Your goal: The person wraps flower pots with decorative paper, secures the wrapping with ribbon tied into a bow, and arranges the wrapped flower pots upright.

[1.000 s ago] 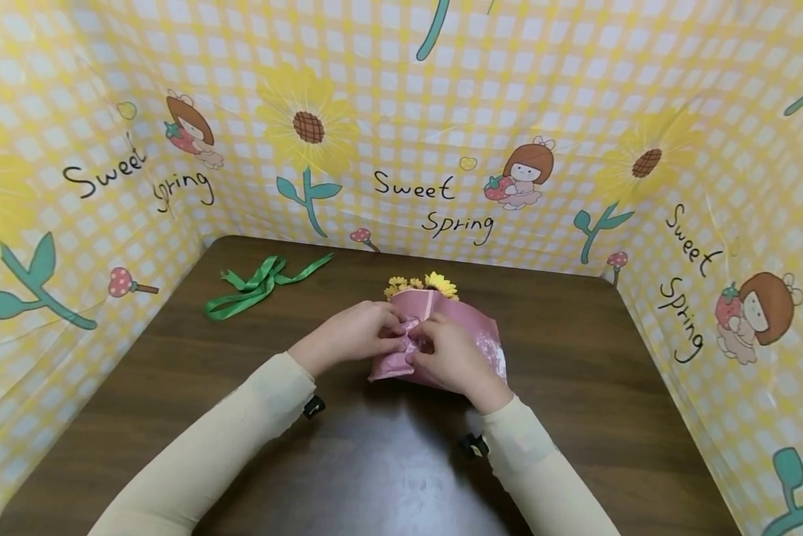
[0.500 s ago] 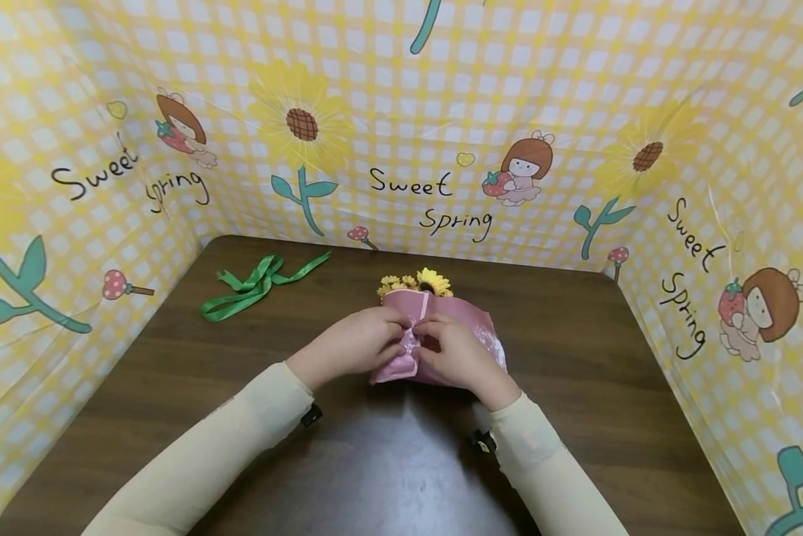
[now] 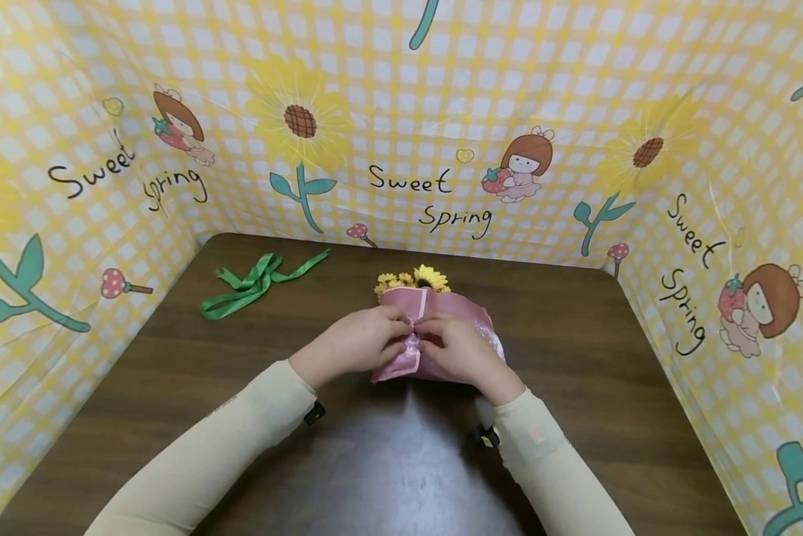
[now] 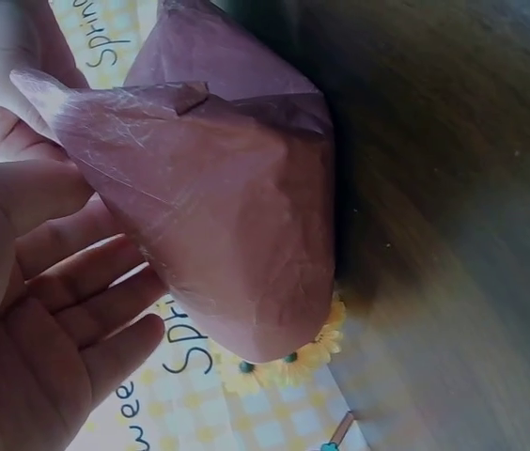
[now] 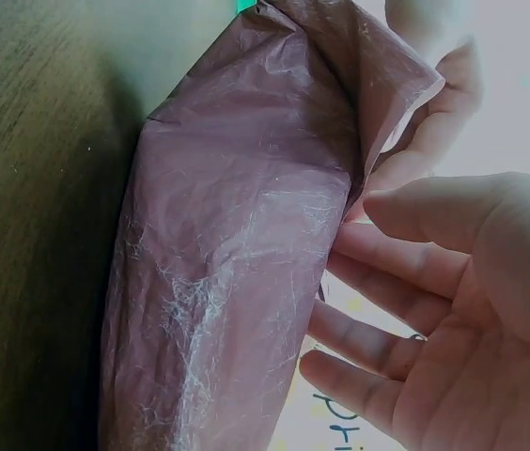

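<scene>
A bouquet wrapped in pink wrapping paper [image 3: 404, 299] lies mid-table in the head view, its yellow flowers [image 3: 431, 278] peeking out at the far end. My left hand [image 3: 351, 339] pinches the paper near its pale-edged front seam. From the other side my right hand [image 3: 465, 348] pinches the paper too, its fingertips meeting the left ones. In the left wrist view the creased wrapping paper [image 4: 218, 216] bulges beside the thumb and spread fingers. The right wrist view shows the wrapping paper [image 5: 227, 235] gathered at the thumb and index finger. The flower stems are hidden inside.
A loose green ribbon [image 3: 257, 279] lies at the back left of the dark wooden table [image 3: 576, 417]. A yellow checked cloth [image 3: 401, 112] with printed flowers and figures surrounds the table's back and sides.
My fingers have drawn closer together over the paper's seam, and the right hand has shifted slightly. The head view has moved a little; the ribbon stays put.
</scene>
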`<state>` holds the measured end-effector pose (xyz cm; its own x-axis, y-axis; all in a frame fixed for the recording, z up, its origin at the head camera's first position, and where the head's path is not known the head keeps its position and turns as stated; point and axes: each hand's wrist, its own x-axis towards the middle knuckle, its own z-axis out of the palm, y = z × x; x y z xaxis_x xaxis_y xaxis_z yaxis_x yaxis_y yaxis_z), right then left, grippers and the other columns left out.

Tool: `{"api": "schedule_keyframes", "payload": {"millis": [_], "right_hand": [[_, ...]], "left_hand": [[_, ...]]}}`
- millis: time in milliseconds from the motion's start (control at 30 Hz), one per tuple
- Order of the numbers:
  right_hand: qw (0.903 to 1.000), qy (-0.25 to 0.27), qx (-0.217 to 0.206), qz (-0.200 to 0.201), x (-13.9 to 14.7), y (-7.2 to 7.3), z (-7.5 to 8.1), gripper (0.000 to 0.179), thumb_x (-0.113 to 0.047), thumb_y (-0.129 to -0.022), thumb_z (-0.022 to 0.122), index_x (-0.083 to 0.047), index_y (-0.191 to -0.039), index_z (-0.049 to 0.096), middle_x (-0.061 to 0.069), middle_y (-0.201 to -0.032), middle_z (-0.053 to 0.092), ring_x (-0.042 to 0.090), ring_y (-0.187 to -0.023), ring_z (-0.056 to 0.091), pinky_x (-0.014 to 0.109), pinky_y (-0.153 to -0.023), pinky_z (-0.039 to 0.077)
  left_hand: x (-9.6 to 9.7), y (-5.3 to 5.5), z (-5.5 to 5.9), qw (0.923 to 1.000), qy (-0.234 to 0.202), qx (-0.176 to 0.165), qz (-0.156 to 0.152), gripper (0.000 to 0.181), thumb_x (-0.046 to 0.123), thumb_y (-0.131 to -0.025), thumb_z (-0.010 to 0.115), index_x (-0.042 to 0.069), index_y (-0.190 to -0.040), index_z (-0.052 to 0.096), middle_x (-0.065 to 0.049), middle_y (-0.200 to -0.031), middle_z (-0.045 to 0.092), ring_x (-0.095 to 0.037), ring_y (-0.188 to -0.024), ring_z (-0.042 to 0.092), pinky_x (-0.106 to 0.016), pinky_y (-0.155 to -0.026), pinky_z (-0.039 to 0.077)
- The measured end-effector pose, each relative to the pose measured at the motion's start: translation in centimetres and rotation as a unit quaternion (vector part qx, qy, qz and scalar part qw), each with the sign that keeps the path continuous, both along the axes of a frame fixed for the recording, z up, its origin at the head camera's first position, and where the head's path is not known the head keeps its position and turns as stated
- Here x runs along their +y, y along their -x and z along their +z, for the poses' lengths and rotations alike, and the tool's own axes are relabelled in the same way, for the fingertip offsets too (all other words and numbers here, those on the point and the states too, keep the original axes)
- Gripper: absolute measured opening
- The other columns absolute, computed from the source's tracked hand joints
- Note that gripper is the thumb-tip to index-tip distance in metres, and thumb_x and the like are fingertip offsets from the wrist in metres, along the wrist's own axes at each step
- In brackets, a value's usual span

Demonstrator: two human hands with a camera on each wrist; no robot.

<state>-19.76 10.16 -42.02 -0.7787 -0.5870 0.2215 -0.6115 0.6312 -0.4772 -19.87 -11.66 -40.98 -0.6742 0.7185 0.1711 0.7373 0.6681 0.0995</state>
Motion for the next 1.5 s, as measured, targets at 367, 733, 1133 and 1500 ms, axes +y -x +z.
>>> {"api": "schedule_keyframes", "payload": {"millis": [367,733,1133,1500], "right_hand": [[0.9973,-0.01,0.038,-0.063,1.2,0.2,-1.0,0.012,-0.016,-0.093,0.074,-0.01,-0.102,0.078,0.001,-0.1,0.072,0.018,-0.095,0.067,0.038,-0.091,0.054],[0.9842,-0.001,0.084,-0.156,1.9,0.5,-1.3,0.008,-0.019,-0.093,0.072,-0.013,-0.093,0.078,0.002,-0.094,0.069,0.023,-0.091,0.065,0.042,-0.085,0.055],[0.9366,-0.042,-0.096,-0.334,6.6,1.6,-2.0,0.057,-0.042,-0.101,0.056,0.01,-0.124,0.06,0.034,-0.119,0.062,0.049,-0.111,0.061,0.061,-0.092,0.05],[0.9199,0.034,-0.251,-0.299,9.9,3.7,-4.0,0.042,-0.04,-0.097,0.061,-0.005,-0.074,0.065,0.004,-0.068,0.057,0.017,-0.054,0.054,0.035,-0.053,0.053]], "left_hand": [[0.0,-1.0,0.5,0.9985,0.028,0.034,0.031,0.012,0.023,-0.094,0.066,0.013,-0.095,0.073,-0.002,-0.105,0.064,-0.017,-0.087,0.062,-0.037,-0.079,0.056],[0.2,-0.6,0.3,0.999,0.007,0.041,0.015,0.009,0.019,-0.092,0.066,0.011,-0.089,0.07,-0.001,-0.095,0.066,-0.02,-0.09,0.063,-0.038,-0.086,0.054],[0.9,-0.7,0.5,0.9985,0.012,0.044,0.031,0.012,0.017,-0.094,0.062,0.013,-0.084,0.064,0.001,-0.086,0.06,-0.014,-0.071,0.057,-0.036,-0.067,0.055],[1.0,-1.0,0.4,0.9978,0.004,0.046,0.048,0.014,0.016,-0.093,0.061,0.013,-0.079,0.061,0.001,-0.08,0.057,-0.013,-0.065,0.054,-0.036,-0.063,0.053]]}}
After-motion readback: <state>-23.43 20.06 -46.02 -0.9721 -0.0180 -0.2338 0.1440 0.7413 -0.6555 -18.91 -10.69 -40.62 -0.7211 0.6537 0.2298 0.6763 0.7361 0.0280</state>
